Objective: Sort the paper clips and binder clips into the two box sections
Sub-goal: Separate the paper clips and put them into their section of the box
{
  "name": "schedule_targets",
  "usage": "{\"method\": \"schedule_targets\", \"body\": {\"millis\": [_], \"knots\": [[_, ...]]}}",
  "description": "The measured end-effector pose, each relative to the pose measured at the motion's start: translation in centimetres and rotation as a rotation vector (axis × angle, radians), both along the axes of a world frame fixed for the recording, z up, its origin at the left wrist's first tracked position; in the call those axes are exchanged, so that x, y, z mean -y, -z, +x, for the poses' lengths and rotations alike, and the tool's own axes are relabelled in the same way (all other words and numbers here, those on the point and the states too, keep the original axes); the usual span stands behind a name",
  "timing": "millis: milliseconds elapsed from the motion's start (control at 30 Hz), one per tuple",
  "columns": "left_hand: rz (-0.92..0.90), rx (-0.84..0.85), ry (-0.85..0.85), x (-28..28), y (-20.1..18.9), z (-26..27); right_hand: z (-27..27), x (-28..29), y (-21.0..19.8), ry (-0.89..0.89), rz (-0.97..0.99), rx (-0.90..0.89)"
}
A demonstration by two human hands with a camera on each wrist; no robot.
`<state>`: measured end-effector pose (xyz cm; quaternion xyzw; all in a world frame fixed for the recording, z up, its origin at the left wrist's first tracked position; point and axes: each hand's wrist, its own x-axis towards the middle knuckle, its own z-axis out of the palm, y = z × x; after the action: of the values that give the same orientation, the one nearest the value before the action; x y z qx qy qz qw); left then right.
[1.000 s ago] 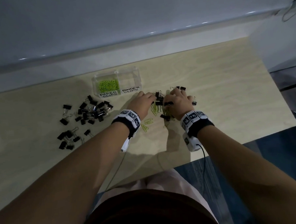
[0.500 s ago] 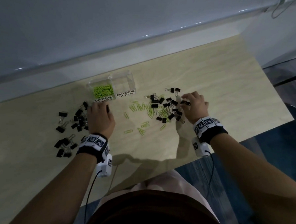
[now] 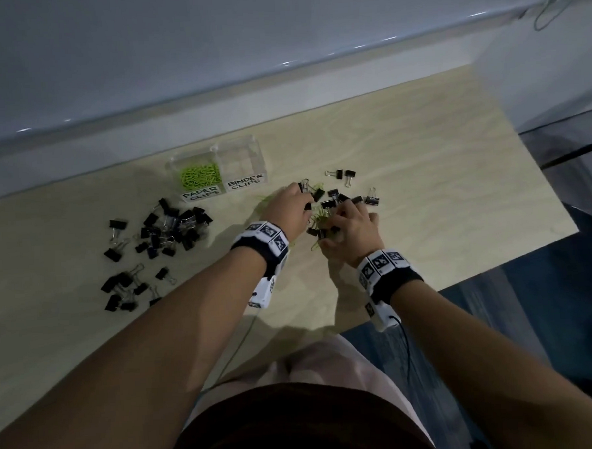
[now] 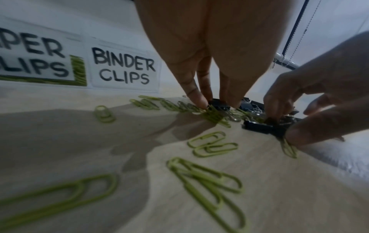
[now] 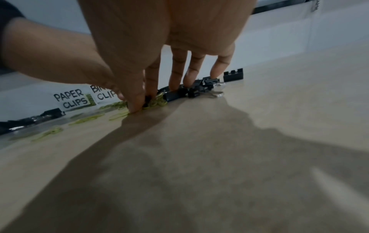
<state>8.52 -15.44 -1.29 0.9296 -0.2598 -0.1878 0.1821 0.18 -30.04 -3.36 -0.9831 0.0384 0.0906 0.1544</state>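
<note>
two hands work a mixed heap of clips on a pale wooden table (image 3: 438, 155). the left hand (image 3: 287, 212) presses straight fingertips (image 4: 199, 100) onto green wire paper clips (image 4: 213, 115) just beside the right hand (image 3: 351, 231), whose spread fingers rest on small black metal binder clips (image 5: 179, 93). behind them, a clear plastic two-section box (image 3: 215, 160) holds green paper clips in the section labelled "paper clips"; the "binder clips" section looks bare. more black binder clips (image 3: 171, 227) lie to the left.
</note>
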Motion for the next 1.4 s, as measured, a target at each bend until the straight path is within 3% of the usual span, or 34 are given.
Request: {"method": "schedule_targets", "body": {"millis": [233, 400, 467, 567, 667, 833, 1033, 1267, 1400], "knots": [[-0.059, -0.021, -0.119, 0.5, 0.2, 0.3, -0.5, 0.0, -0.1, 0.056, 0.16, 0.015], [-0.185, -0.032, -0.121, -0.5, -0.7, 1.7, -0.3, 2.9, -1.0, 0.407, 0.429, 0.136], [-0.214, -0.05, -0.124, -0.5, -1.3, 2.9, 0.1, 4.6, -1.2, 0.522, 0.419, 0.124], [-0.226, -0.112, -0.176, -0.1, -1.8, 4.4, 0.6, 6.8, -1.0, 0.555, 0.299, 0.052], [-0.135, -0.177, -0.192, 0.1, -1.6, 4.9, 0.8, 7.3, -1.0, 0.521, 0.142, -0.043], [0.004, -0.171, -0.151, -0.9, 0.0, 4.0, 1.5, 5.0, -0.9, 0.332, 0.078, 0.125], [-0.083, -0.054, -0.108, -0.6, 0.2, 4.2, 4.2, -0.9, -1.3, 0.042, 0.054, 0.082], [-0.027, -0.096, -0.025, -0.4, -0.2, 5.6, 6.4, -4.3, -0.6, 0.022, -0.023, -0.003], [-0.027, -0.087, 0.015, -1.1, 0.5, 5.5, 6.0, -3.8, -0.7, 0.039, 0.056, 0.018]]}}
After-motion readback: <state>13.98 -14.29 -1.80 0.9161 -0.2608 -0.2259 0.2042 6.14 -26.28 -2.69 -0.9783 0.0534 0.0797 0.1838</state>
